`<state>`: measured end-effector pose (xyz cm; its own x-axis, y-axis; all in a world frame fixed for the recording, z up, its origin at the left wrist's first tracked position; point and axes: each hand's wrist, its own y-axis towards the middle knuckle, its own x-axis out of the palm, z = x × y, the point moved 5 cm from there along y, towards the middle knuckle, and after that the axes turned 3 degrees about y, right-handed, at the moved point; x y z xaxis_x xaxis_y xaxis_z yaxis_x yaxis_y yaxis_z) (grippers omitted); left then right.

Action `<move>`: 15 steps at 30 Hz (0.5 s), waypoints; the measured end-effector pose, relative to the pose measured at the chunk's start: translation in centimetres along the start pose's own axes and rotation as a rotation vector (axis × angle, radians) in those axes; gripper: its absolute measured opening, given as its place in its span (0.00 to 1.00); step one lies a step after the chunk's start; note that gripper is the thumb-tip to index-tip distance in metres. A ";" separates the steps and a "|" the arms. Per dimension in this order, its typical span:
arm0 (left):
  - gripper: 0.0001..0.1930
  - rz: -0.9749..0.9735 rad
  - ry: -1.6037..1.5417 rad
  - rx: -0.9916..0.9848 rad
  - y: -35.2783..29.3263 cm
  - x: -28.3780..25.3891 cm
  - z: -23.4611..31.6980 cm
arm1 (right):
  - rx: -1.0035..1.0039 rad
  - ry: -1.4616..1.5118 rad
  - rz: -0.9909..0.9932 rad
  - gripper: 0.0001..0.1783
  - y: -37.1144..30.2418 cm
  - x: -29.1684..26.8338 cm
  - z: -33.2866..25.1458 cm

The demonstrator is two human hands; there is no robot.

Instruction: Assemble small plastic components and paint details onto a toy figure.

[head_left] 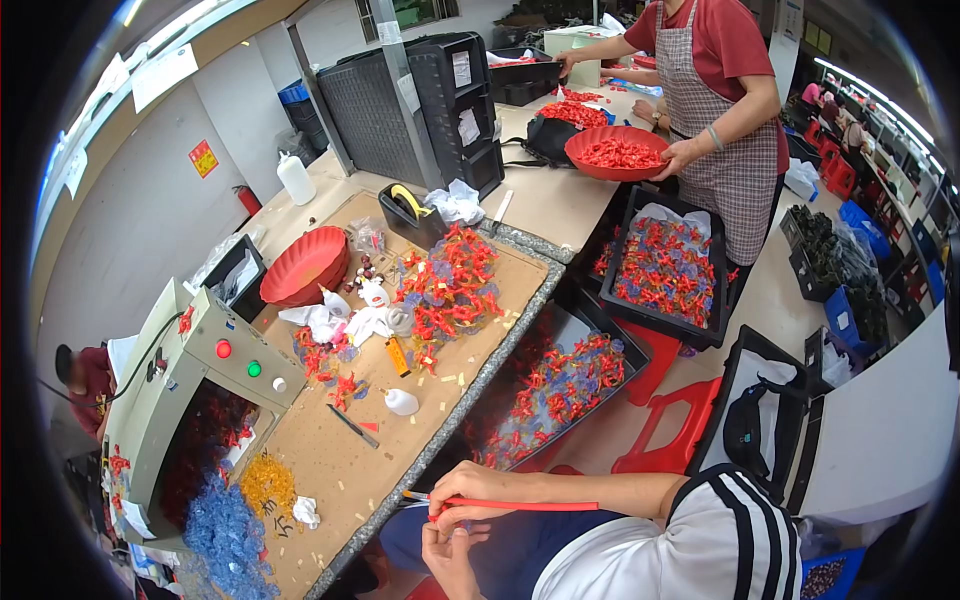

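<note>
My right hand [474, 492] grips a thin brush with a red handle [550, 506]; the handle lies back along my forearm and the bristles point left toward the table edge. Just below it, my left hand [450, 560] has its fingers bent together close to the right. A bit of red shows between the two hands, too small and covered to name. Beside them stands a black tray [632, 368] of red, purple and yellow small pieces. On the worktable [440, 400] lie a heap of similar red pieces [450, 285], a white squeeze bottle [401, 402] and an orange-yellow box [398, 357].
A beige machine [215, 345] with coloured buttons stands left, near blue [225, 540] and yellow [268, 485] piles. A red bowl [305, 268] and tape dispenser [412, 215] sit farther back. A co-worker [720, 130] holds a bowl of red pieces [618, 155]. Red stools [670, 430] stand right.
</note>
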<state>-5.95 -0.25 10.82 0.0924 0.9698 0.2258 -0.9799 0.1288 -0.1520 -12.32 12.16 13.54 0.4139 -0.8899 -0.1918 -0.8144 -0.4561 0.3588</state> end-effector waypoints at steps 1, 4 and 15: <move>0.10 0.021 -0.017 -0.011 0.0 -0.2 0.1 | 0.004 0.008 -0.004 0.12 0.1 0.1 -0.1; 0.08 0.000 -0.068 -0.019 -0.5 -0.3 0.8 | 0.015 0.020 -0.017 0.12 0.2 0.3 -0.4; 0.10 0.096 0.018 -0.020 0.4 -1.3 -1.1 | -0.024 0.025 0.007 0.11 0.0 0.1 0.2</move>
<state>-6.28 -1.22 9.46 0.0013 0.9813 0.1923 -0.9807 0.0389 -0.1918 -12.37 12.08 13.38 0.4186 -0.8928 -0.1666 -0.8075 -0.4498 0.3816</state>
